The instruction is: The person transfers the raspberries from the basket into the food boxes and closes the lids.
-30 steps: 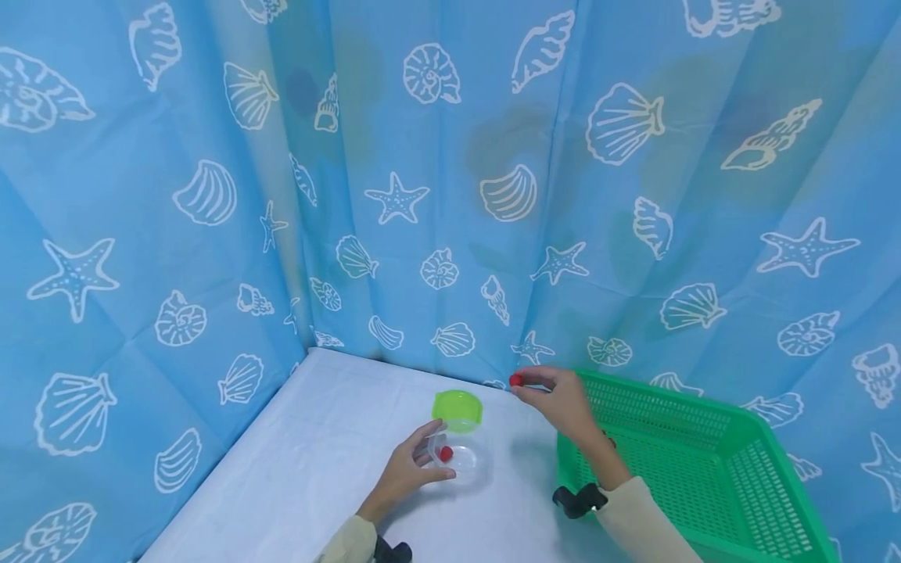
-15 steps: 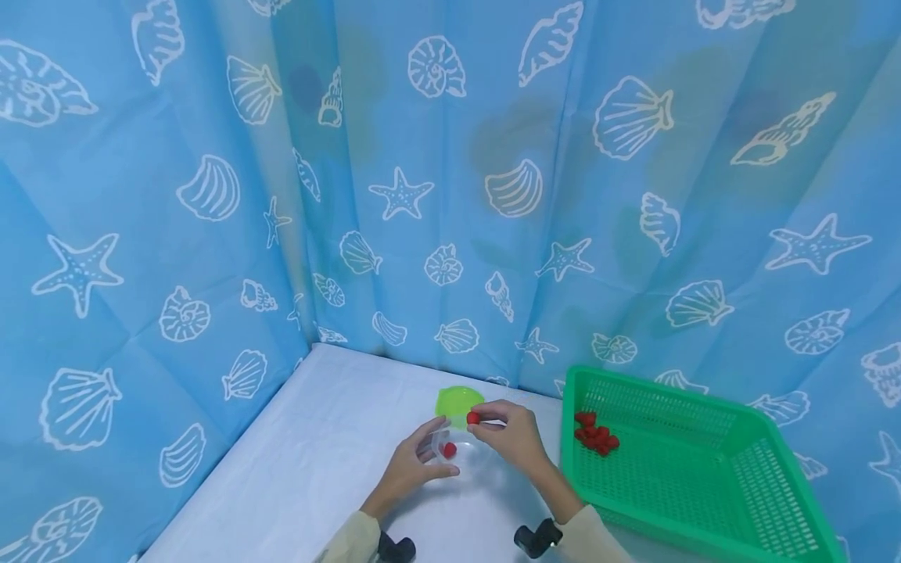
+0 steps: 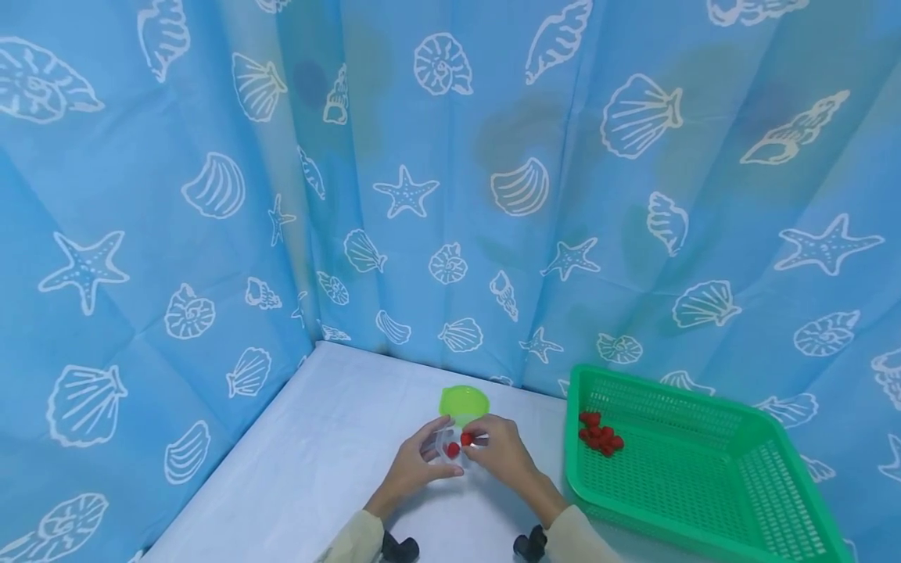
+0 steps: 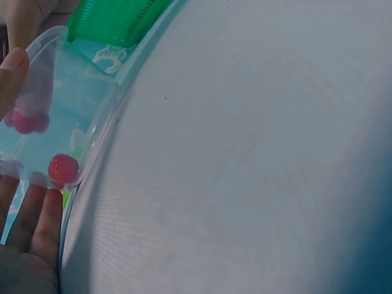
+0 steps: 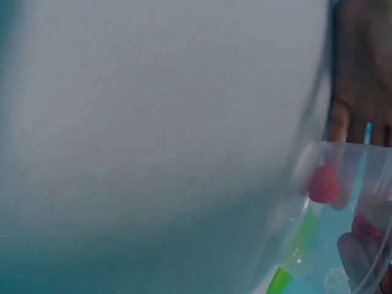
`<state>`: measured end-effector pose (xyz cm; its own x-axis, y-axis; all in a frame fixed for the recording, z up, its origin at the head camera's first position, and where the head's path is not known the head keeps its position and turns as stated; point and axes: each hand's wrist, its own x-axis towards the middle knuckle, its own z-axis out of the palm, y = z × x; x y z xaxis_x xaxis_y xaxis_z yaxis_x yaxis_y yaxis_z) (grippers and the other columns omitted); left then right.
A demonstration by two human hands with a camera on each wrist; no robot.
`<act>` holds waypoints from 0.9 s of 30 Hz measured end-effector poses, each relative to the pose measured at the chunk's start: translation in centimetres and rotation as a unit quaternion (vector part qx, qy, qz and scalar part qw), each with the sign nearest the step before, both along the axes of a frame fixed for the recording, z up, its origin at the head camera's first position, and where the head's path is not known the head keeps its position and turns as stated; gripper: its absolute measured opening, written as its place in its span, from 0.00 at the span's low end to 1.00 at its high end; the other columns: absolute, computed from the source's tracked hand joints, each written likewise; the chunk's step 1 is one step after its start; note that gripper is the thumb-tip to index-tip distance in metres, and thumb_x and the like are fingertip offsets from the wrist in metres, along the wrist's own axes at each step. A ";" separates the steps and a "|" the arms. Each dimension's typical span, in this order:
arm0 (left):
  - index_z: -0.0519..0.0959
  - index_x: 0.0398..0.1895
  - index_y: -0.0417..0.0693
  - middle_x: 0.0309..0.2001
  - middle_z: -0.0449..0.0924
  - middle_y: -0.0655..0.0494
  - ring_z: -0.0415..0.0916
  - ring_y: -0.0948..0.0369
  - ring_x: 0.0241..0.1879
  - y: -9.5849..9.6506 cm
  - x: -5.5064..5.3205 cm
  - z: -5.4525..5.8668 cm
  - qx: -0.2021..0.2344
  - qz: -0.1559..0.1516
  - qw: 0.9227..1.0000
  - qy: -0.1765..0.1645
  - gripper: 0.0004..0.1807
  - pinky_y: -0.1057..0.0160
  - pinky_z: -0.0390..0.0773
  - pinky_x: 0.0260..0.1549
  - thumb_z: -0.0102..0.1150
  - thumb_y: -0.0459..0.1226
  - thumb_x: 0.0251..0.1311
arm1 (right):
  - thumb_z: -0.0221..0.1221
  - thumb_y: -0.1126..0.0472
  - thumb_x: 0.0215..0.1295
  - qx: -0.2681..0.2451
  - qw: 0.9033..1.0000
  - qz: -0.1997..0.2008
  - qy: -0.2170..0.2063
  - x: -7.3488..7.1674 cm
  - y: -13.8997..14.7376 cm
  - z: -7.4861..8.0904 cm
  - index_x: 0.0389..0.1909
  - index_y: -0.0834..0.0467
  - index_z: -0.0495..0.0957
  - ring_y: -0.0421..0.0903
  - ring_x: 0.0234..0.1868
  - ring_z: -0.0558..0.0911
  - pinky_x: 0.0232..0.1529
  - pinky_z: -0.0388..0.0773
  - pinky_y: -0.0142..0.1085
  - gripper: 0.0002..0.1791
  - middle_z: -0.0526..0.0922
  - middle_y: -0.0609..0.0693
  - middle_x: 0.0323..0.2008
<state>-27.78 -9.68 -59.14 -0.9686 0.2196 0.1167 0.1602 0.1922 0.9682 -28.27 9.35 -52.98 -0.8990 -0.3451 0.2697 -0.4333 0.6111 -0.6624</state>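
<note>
My left hand (image 3: 415,465) grips a small clear plastic container (image 4: 86,104) from its left side, thumb and fingers around its walls. One raspberry (image 5: 324,184) lies at the bottom of the container, showing through the wall in both wrist views. Between thumb and fingers, my right hand (image 3: 505,455) pinches a second raspberry (image 3: 466,439). Its fingertips reach inside the container, low over the bottom. Just behind the container, a bright green lid (image 3: 464,400) lies on the white table.
To the right stands a large green mesh basket (image 3: 693,410), with several raspberries (image 3: 598,435) clustered in its left end. A blue curtain (image 3: 436,195) printed with shells closes off the back and left of the white table (image 3: 338,422).
My right hand has moved left and down from near the basket, bringing its raspberry into the container. The left hand keeps its hold on the container in nearly the same spot.
</note>
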 end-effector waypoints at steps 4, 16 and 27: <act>0.65 0.72 0.56 0.68 0.67 0.61 0.61 0.52 0.69 0.0 0.0 -0.2 -0.001 -0.002 1.000 -0.007 0.47 0.52 0.71 0.60 0.76 0.48 0.46 | 0.73 0.63 0.52 0.073 0.997 0.008 0.005 -0.3 -0.4 0.1 0.39 0.56 0.85 0.40 0.38 0.83 0.42 0.83 0.34 0.12 0.83 0.45 0.36; 0.65 0.72 0.58 0.68 0.67 0.63 0.62 0.54 0.69 0.0 0.3 0.1 -0.002 0.002 1.000 -0.008 0.48 0.52 0.71 0.60 0.77 0.51 0.44 | 0.75 0.63 0.47 0.164 0.986 0.012 -0.026 -1.0 -1.5 0.7 0.31 0.55 0.86 0.36 0.30 0.79 0.39 0.82 0.30 0.10 0.82 0.41 0.26; 0.63 0.72 0.55 0.68 0.67 0.63 0.61 0.55 0.69 -0.2 0.1 0.2 0.004 -0.011 1.000 0.008 0.49 0.54 0.71 0.60 0.77 0.46 0.46 | 0.75 0.63 0.47 0.180 0.983 0.015 -0.031 -1.2 -1.8 0.8 0.30 0.56 0.86 0.37 0.29 0.78 0.37 0.83 0.30 0.09 0.83 0.43 0.26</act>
